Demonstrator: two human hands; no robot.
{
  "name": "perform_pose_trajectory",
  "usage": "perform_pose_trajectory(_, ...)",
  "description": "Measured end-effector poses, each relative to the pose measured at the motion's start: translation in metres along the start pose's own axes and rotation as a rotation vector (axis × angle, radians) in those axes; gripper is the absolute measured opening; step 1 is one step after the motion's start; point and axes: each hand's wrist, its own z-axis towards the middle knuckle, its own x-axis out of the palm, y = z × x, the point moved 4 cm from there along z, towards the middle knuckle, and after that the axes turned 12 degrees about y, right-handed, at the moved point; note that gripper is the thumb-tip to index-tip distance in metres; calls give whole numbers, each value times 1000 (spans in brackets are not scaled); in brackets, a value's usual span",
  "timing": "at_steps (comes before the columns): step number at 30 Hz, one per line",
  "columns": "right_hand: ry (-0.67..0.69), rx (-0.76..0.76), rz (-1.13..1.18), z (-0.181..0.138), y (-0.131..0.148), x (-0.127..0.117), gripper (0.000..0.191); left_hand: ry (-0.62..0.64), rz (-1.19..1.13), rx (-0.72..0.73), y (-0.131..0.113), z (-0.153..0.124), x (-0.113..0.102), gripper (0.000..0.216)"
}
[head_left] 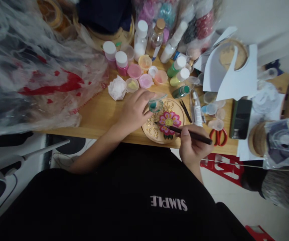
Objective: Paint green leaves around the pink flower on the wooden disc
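Observation:
On the table's front edge lies a round wooden disc (148, 133) with gold wire outlines and a pink and magenta flower (170, 121) with a yellow centre. My left hand (135, 108) pinches a small clear cup (156, 105) of dark green paint, tilted over the disc's upper left. With my right hand (194, 147) I grip a dark-handled tool (193, 134), slim like a brush. Its thin tip reaches the wire outlines left of the flower; whether it touches is too small to tell. Black tweezers (185, 110) lie right of the disc.
Several small paint cups (146, 80) and white-capped bottles (141, 38) stand behind the disc. A crumpled tissue (117, 88) is at their left. To the right are a glue tube (197, 112), red-handled scissors (218, 137) and a phone (241, 118). Plastic bags (46, 77) cover the table's left.

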Motion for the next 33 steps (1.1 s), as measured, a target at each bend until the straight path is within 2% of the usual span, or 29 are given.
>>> perform_pose_trajectory(11,30,-25,-43,2,7,1,8,-5,-14,-2,-2,0,-2,33)
perform_pose_trajectory(33,-11,-43,-25,2,2,2,9,20,-10,-37,0,-1,1,38)
